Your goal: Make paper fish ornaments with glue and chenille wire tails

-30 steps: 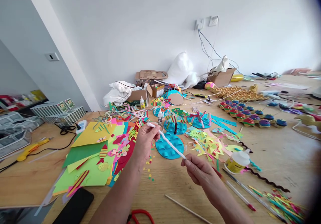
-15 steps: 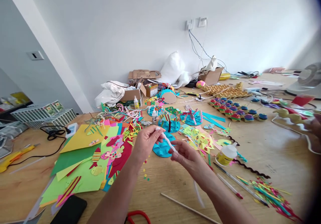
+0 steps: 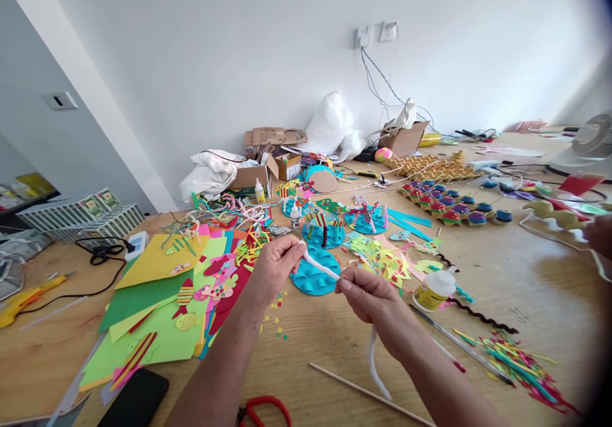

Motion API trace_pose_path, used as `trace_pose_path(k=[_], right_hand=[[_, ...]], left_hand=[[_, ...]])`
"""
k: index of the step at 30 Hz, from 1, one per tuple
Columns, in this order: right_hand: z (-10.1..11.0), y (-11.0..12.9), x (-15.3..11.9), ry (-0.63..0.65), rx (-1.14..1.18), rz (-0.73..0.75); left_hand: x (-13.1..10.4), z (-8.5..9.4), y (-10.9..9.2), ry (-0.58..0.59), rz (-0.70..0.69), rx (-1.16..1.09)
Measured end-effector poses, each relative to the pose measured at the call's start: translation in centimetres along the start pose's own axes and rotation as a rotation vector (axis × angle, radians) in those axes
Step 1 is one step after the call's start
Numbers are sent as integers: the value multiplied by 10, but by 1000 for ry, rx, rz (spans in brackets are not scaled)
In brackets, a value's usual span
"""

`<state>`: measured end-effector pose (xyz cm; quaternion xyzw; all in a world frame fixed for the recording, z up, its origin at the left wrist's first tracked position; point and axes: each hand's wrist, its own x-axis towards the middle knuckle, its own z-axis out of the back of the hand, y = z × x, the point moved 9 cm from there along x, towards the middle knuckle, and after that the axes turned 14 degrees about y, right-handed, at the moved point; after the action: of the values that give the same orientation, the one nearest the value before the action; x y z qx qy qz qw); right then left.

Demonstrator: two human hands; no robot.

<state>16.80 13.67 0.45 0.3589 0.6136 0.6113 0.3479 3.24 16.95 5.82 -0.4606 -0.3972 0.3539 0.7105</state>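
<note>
A white pipe cleaner [image 3: 319,265] stretches between my two hands above the table. My left hand [image 3: 277,267] pinches one end of it between thumb and fingers. Further along, my right hand [image 3: 368,296] grips the strip, and its loose white tail hangs below that hand toward the tabletop. Just behind the strip lies a round blue base [image 3: 310,280] with a bumpy surface. Other blue bases [image 3: 325,234] carrying paper fish and pipe cleaner pieces stand beyond it.
Coloured paper sheets [image 3: 148,344] and a black phone [image 3: 136,398] lie at left. Red-handled scissors [image 3: 268,408] and a wooden stick [image 3: 368,394] are in front. A glue bottle [image 3: 434,292] stands at right, near paper strips [image 3: 519,363]. Another person's hand [image 3: 600,236] shows at the right edge.
My right hand has moved slightly right and closed on the pipe cleaner, which now spans a wider gap between my hands. Its hanging tail shows more clearly.
</note>
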Motion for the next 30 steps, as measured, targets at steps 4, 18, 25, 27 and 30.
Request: trace_pose_path(k=[4, 18, 25, 27, 30], right_hand=[[10, -2, -4, 32, 54, -55], [-9, 61, -7, -357, -943, 364], [-5, 55, -3, -279, -679, 310], [2, 38, 4, -205, -287, 219], [-4, 13, 12, -64, 279, 98]], left_hand=[[1, -13, 9, 121, 33, -128], [3, -23, 10, 2, 17, -250], [3, -30, 12, 70, 29, -334], [3, -33, 14, 101, 53, -395], [3, -38, 17, 128, 73, -529]])
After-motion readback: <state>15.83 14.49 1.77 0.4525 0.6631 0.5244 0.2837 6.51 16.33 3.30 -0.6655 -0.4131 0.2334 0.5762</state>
